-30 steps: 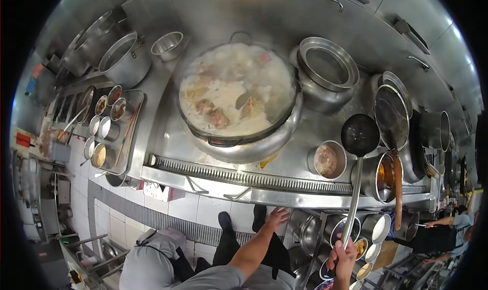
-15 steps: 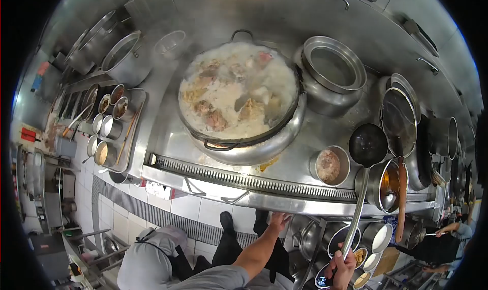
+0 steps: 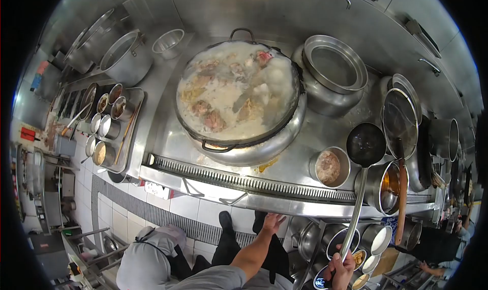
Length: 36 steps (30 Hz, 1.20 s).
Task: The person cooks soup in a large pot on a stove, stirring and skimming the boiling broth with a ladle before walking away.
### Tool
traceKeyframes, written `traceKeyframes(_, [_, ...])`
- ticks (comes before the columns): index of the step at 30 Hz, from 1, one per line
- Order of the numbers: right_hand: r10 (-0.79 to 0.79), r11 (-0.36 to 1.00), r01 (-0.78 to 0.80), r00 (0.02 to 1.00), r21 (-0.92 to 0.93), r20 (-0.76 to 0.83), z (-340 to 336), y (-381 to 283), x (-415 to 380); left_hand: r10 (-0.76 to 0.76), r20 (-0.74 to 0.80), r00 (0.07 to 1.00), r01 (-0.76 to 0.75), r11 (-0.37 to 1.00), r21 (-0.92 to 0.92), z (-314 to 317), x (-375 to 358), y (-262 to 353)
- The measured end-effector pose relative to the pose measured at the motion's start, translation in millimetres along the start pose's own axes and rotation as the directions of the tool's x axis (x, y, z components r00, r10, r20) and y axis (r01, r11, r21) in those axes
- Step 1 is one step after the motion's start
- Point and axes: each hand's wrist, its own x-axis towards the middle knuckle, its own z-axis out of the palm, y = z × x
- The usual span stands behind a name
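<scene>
Fingers of the right hand (image 3: 341, 267) are closed around the lower length of a ladle (image 3: 366, 145); fingers of the left hand (image 3: 274, 223) are parted and free of any object, near the front edge of the worktop (image 3: 290, 160).

Ladle: round, broad head, near-black and glossy, with small pale reflections; whether it contains liquid cannot be determined. Handle long, straight, of bright metal, running from the head across the worktop's front edge down to the right hand.

Position of ladle: head above the right part of the worktop, between a small metal pot (image 3: 345, 164) with pale pink meat (image 3: 328, 168) and a mesh strainer (image 3: 399, 118). Contact with the strainer cannot be confirmed. Just below the head stands a larger metal pot (image 3: 372, 187) of clear amber liquid (image 3: 389, 181), a wooden handle (image 3: 401, 201) crossing in front of it.

Left of these sits a large wok (image 3: 254, 139), dark-rimmed and two-handled. It is filled with cloudy, whitish broth (image 3: 216, 99) bearing pink and tan chunks; light steam blurs the contents toward the right.
</scene>
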Motion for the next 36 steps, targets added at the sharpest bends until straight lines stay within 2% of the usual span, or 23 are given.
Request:
traceKeyframes(3, [0.0, 1.0, 0.0, 1.0, -0.002, -0.001, 3, -5, -1, -0.014, -0.053, 0.998, 0.016, 0.999, 0.034, 8, -5, 6])
traceKeyframes(11, [0.024, 1.0, -0.024, 1.0, 0.006, 0.014, 1, -7, 1, -0.002, 0.028, 1.0, 0.001, 1.0, 0.008, -3, 0, 2])
traceKeyframes(24, [-0.015, 0.999, 0.014, 0.999, 0.033, 0.04, 2, -3, 6, 0.006, 0.007, 1.0, -0.006, 1.0, 0.012, 4, -2, 6])
traceKeyframes(26, [-0.028, 0.999, 0.027, 0.999, 0.039, 0.041, 3, -4, 6, -0.01, -0.05, 0.999, 0.009, 1.0, -0.008, 11, -6, 9])
traceKeyframes(36, [-0.028, 0.999, 0.027, 0.999, 0.033, 0.04, 6, -6, 6, -0.019, -0.026, 0.999, 0.017, 0.997, -0.076, -5, 1, 6])
